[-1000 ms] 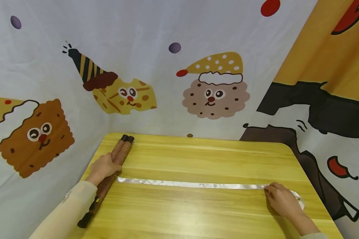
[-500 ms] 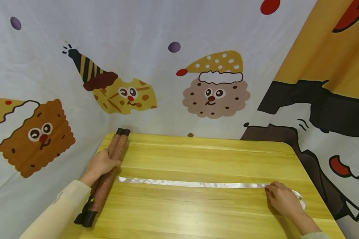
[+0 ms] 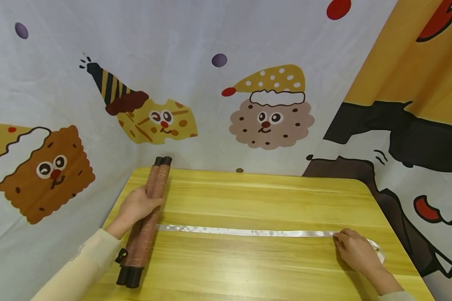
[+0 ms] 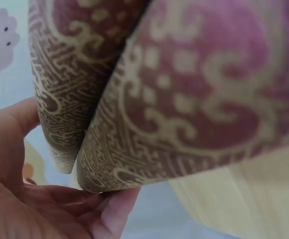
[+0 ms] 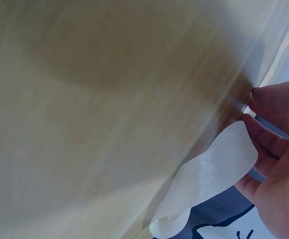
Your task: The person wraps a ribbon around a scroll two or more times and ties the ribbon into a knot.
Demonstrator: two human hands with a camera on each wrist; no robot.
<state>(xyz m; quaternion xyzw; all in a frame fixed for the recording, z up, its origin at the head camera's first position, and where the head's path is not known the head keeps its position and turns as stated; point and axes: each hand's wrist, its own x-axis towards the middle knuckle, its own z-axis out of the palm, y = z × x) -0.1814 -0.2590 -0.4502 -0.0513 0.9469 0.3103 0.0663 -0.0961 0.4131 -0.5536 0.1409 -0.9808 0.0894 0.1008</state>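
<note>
Two brown patterned rolls with black ends lie side by side, gripped by my left hand at the table's left; their far ends reach past its back edge. In the left wrist view, the fingers curl round the rolls. A white ribbon runs straight across the table from the rolls to my right hand, which pinches it. The ribbon's left end is hidden at the rolls. The ribbon's loose end curls beside the palm in the right wrist view.
The yellow wooden table has rounded back corners. Behind it and at both sides hangs a white curtain with cartoon prints; its right part shows orange, black and brown areas.
My left hand has shifted the rolls, first up and left, then to the right, over the ribbon's left end. The rolls stand more upright in the view. The right hand has barely moved.
</note>
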